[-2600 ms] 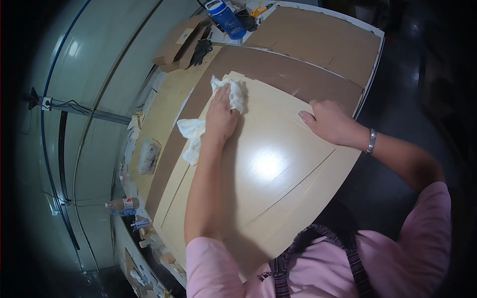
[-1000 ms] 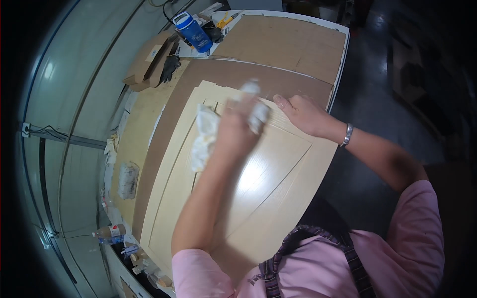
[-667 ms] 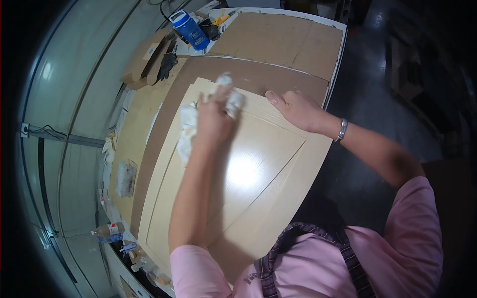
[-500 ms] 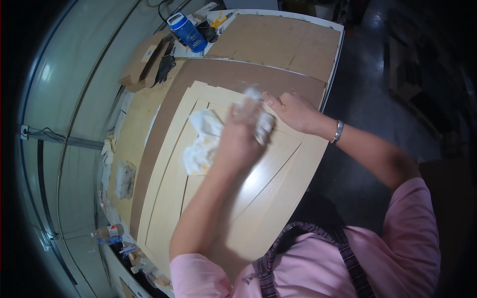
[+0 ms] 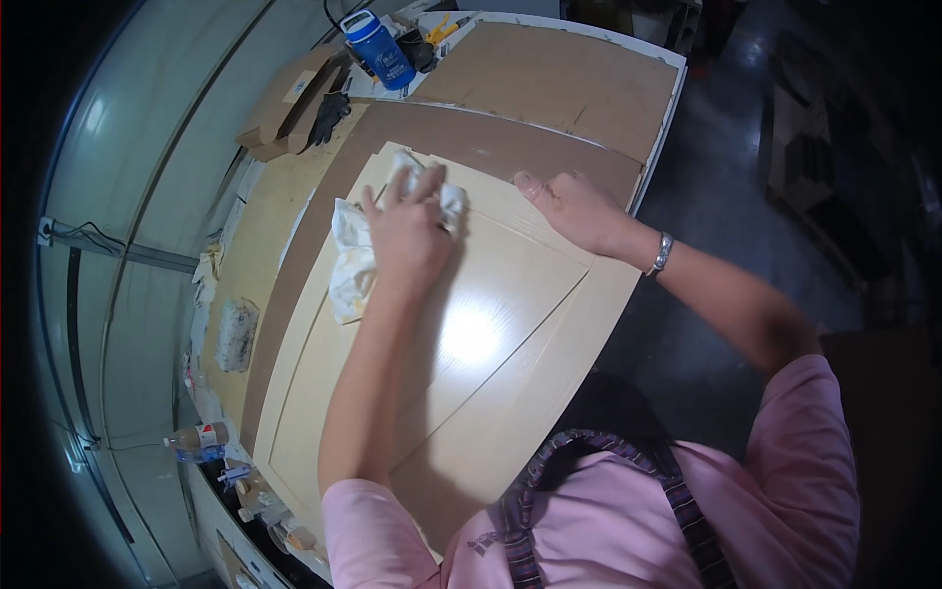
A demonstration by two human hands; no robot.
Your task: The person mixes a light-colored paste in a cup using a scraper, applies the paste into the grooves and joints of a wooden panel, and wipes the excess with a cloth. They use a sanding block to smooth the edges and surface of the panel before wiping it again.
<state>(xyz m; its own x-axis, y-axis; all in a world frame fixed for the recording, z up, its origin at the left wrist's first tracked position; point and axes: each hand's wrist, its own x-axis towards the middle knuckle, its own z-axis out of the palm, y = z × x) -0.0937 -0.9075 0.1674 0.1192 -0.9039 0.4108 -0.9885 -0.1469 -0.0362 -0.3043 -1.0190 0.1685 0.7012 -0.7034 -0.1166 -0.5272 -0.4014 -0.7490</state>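
A pale cream wooden panel [image 5: 535, 348] with a recessed centre and grooved lines lies on the table below me. My left hand [image 5: 410, 236] presses a crumpled white cloth [image 5: 351, 270] onto the panel's far left part, fingers bent over it. Yellowish stains mark the cloth, and part of it hangs out beside the wrist. At the far right corner, my right hand [image 5: 586, 214] grips the panel's edge with the thumb on top; its other fingers are mostly hidden.
Brown board [image 5: 549, 74] covers the far tabletop. At the back left stand a blue jug [image 5: 381, 51], a yellow-handled tool [image 5: 444, 29], a dark glove [image 5: 330, 118] and a cardboard box [image 5: 280, 103]. Along the left lie a wrapped clear pack [image 5: 236, 335] and a bottle [image 5: 199, 437].
My left hand has swept the cloth leftward across the panel's far end. My right hand stays at the corner. The whole view has shifted slightly.
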